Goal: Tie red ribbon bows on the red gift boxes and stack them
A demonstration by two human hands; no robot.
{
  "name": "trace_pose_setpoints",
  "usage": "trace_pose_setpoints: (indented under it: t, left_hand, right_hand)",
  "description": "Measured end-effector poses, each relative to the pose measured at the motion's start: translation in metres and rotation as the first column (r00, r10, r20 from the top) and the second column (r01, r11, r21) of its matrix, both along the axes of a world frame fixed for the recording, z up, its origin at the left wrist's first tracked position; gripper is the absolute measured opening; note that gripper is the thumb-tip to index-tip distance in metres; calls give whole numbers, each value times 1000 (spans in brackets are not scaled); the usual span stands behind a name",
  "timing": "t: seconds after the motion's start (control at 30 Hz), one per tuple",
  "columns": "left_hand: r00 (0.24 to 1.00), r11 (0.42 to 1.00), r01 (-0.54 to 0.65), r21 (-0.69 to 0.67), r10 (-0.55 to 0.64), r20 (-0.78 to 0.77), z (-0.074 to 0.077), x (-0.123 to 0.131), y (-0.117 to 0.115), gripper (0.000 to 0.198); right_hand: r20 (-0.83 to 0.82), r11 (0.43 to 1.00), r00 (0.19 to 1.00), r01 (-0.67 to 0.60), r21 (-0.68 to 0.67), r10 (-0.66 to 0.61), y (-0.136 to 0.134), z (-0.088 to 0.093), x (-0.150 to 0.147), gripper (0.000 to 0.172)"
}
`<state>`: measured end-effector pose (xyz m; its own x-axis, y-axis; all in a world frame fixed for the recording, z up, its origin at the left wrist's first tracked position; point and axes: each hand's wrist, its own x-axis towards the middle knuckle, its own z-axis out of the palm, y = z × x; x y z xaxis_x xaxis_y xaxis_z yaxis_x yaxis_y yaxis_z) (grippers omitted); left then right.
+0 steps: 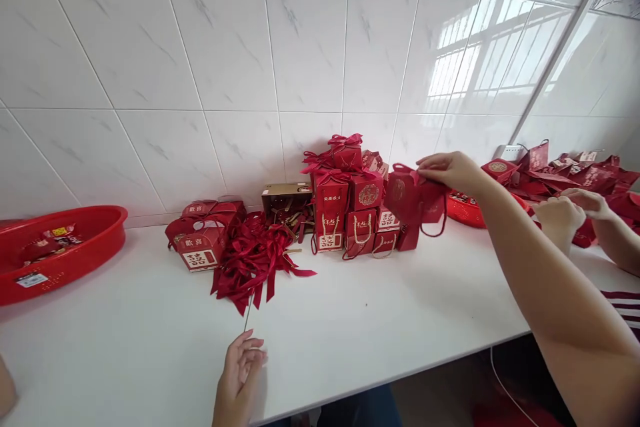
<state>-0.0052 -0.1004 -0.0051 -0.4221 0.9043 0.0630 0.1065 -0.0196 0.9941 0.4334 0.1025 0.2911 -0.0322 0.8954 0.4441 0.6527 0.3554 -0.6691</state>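
Red gift bag (415, 199), pinched by its top in my right hand (450, 170) just beside the stacked boxes (350, 213), could swing and topple them if that light pinch slips, since my left hand (239, 373) lies slack on the table (375, 327), steadying nothing.

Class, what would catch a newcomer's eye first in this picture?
The stack of red gift boxes against the white tiled wall, with a heap of red ribbons beside it. Next, the right hand pinching a red gift bag at the stack's right side, and the red basket at far left.
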Motion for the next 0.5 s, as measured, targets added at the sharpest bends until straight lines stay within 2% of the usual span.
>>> trace_pose_setpoints:
  t: [0.1, 0.23, 0.37, 0.5]
  left_hand:
    - [999, 1000, 8, -4, -8, -52, -6, -2, -1, 55]
    - [995, 1000, 11, 12, -10, -95, -14, -5, 0, 54]
    - [994, 1000, 15, 17, -13, -108, -16, -7, 1, 53]
    - [993, 999, -28, 17, 30, -112, -13, -5, -1, 51]
  right_hand:
    - [30, 985, 987, 157, 65, -160, 32, 15, 7, 19]
    - [81, 960, 964, 240, 142, -253, 71, 18, 11, 16]
    - [120, 962, 962, 227, 152, -246, 96, 2, 11, 13]
    - [155, 972, 966, 187, 142, -209, 107, -21, 11, 13]
